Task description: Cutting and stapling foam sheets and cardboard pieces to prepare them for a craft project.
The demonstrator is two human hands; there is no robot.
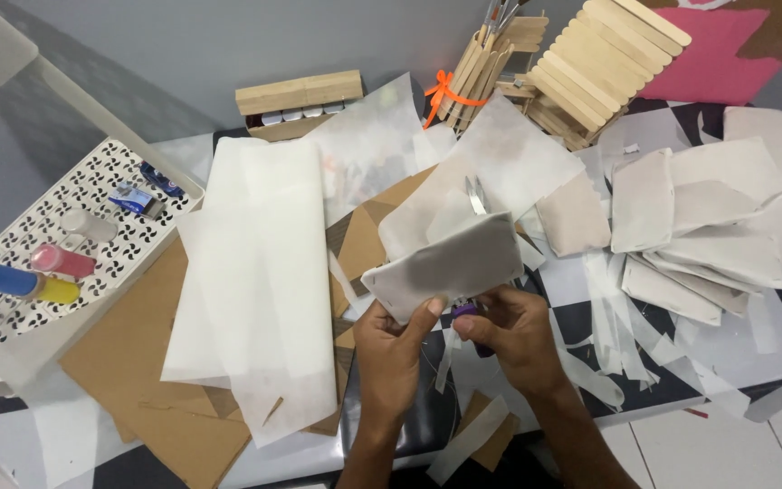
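Paper pouch [450, 267], grey-white and roughly rectangular, is held above the desk [776, 358] just over both hands, tilted with its right end higher. Its lower edge is pinched by the thumb and fingers of the left hand [395, 349], which is closed on it. Scissors [474, 195] with a purple handle are gripped by the right hand [509, 330], which is curled shut around the handle just below the pouch; the blade tips are seen sticking up behind the pouch's upper edge. A heap of similar finished pouches [708, 217] is laid to the right, with paper strips [622, 317] scattered beneath. A large folded sheet of thin white paper [260, 281] is spread to the left over brown cardboard [128, 362]. A white perforated tray [11, 321] with paint tubes is set at the far left, and a stick-built wooden model [590, 63] is placed at the back.
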